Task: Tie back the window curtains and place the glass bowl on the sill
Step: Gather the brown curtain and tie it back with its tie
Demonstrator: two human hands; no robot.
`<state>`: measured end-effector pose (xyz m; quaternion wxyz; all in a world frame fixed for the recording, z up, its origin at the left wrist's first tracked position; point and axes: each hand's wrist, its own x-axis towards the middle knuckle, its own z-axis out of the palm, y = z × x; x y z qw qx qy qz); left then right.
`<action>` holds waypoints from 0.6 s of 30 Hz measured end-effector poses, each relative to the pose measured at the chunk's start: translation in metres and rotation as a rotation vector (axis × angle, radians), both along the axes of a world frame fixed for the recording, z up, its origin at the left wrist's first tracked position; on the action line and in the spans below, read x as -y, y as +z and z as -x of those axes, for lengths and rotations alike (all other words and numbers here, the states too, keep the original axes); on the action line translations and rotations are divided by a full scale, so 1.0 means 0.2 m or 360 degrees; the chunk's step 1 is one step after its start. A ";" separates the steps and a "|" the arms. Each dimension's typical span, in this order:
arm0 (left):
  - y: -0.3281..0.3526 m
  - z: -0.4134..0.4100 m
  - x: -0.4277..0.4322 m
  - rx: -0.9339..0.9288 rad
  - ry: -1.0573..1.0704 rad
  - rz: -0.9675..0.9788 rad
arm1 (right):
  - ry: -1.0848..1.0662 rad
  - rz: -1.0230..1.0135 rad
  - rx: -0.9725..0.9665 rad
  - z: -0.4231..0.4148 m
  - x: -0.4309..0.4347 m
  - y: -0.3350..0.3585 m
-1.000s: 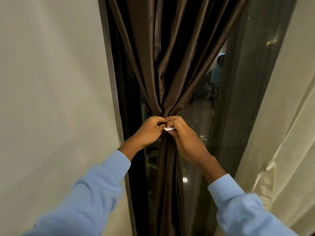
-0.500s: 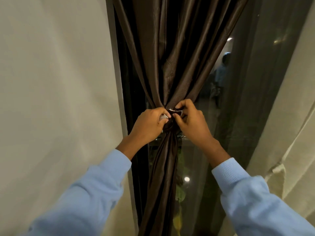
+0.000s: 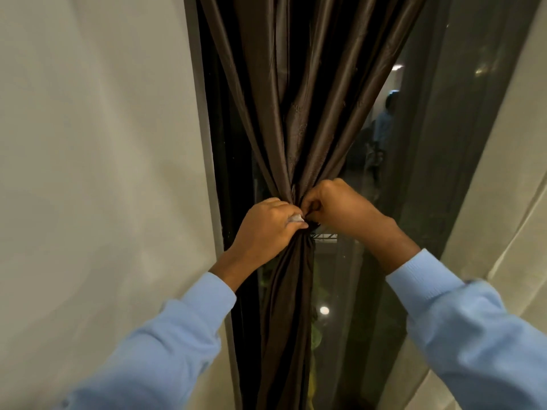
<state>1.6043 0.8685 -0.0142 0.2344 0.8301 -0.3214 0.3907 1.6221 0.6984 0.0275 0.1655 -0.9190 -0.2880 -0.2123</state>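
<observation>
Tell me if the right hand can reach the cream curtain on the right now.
Probably yes: nothing stands between the right hand and the cream curtain, though it would first have to release the brown curtain it pinches.

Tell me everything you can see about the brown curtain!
The brown curtain is dark, shiny, silky-looking cloth with long folds. It hangs in front of the window glass, wide at the top, squeezed to a narrow waist in the middle, then falls straight down. The left hand and the right hand both grip it at that waist, fingers curled.
</observation>
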 end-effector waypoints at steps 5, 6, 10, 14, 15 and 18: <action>0.03 0.03 0.06 0.0205 0.0008 -0.0168 | -0.0240 0.0594 -0.0053 0.05 -0.01 0.11; 0.03 0.03 0.07 0.0189 0.0010 -0.0167 | -0.0274 0.0706 -0.0084 0.06 -0.02 0.12; 0.04 0.04 0.09 -0.0045 -0.0029 0.0009 | -0.0326 0.1017 -0.0262 0.05 -0.02 0.15; 0.06 0.07 0.12 -0.0247 -0.0090 0.0165 | -0.0320 0.1113 -0.0474 0.04 0.02 0.22; 0.07 0.07 0.12 -0.0286 -0.0083 0.0166 | -0.0342 0.1105 -0.0412 0.04 0.02 0.22; 0.09 0.06 0.12 -0.0377 -0.0033 0.0134 | -0.0444 0.0803 0.0170 0.05 0.03 0.14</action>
